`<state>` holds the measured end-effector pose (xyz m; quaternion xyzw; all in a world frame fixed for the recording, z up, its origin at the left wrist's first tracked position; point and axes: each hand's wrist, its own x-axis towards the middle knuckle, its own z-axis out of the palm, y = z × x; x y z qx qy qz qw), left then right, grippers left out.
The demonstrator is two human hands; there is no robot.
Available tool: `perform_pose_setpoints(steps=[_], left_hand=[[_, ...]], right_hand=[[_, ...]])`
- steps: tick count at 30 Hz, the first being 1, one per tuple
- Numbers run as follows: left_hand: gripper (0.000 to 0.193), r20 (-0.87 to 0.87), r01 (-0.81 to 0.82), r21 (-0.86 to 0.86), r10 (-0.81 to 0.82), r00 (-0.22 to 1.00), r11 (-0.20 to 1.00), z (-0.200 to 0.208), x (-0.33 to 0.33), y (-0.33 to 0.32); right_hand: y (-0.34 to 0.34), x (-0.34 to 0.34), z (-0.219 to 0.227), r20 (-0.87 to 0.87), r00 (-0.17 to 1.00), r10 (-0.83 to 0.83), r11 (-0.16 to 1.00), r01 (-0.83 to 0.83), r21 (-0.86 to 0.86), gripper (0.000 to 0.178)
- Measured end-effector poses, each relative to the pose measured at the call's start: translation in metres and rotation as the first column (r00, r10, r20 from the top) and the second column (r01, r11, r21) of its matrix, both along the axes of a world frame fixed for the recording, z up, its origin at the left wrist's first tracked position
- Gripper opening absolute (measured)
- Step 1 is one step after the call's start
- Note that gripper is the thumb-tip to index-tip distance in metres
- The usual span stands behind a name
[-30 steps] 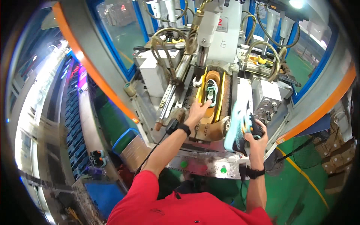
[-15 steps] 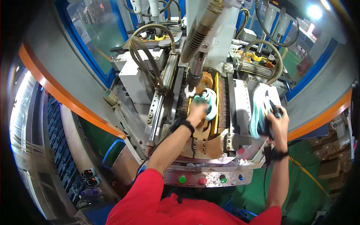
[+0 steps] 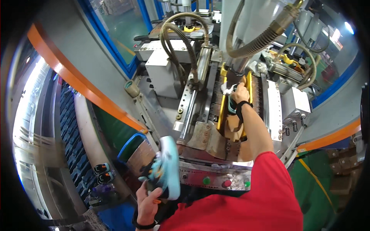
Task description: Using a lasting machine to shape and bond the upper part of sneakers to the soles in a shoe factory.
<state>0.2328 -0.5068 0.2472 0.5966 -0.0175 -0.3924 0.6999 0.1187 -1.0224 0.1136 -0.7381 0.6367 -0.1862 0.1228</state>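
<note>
At the lower left, my left hand (image 3: 148,202) is closed around the black and orange upper of a sports shoe (image 3: 163,169). This shoe stands on end, its pale teal and white sole facing right. My right hand (image 3: 241,93) reaches into the pressing machine's trough, fingers curled over a second, teal sports shoe (image 3: 232,104) that they mostly hide. A crumpled white piece (image 3: 227,89) lies against that hand's left side. Directly behind it stands the dark press head (image 3: 234,77). Yellow walls (image 3: 248,86) flank the trough.
A front panel (image 3: 196,179) carries green and red buttons. Left of the trough are a steel cylinder (image 3: 190,117) and ribbed hoses (image 3: 179,50). An orange rail (image 3: 84,90) curves around the left side. More shoes (image 3: 103,173) lie beside a blue-black conveyor (image 3: 75,127).
My left hand has left the trough and moved to the lower left with a shoe. My right hand has swung from the right side into the trough. The view has shifted.
</note>
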Motion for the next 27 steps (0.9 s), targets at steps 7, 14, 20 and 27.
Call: perform_pose_setpoints(steps=[7, 14, 20, 27], left_hand=[[0.031, -0.043, -0.353, -0.023, 0.352, 0.935, 0.935, -0.034, -0.015, 0.075], [0.024, -0.093, -0.401, -0.002, 0.399, 0.912, 0.916, -0.047, -0.045, 0.068], [0.022, -0.1, -0.312, -0.008, 0.31, 0.945, 0.95, -0.036, -0.074, 0.044], [0.021, -0.094, -0.375, 0.018, 0.375, 0.922, 0.927, -0.038, -0.101, 0.071]], right_hand=[[0.034, -0.008, 0.02, -0.009, 0.988, 0.156, 0.987, -0.156, -0.03, 0.044], [0.289, -0.061, 0.05, 0.39, 0.628, 0.673, 0.739, -0.594, -0.318, 0.015], [0.356, -0.06, -0.122, 0.324, 0.589, 0.74, 0.631, -0.775, -0.033, 0.016], [0.362, -0.06, -0.173, 0.234, 0.61, 0.757, 0.641, -0.763, -0.085, 0.016]])
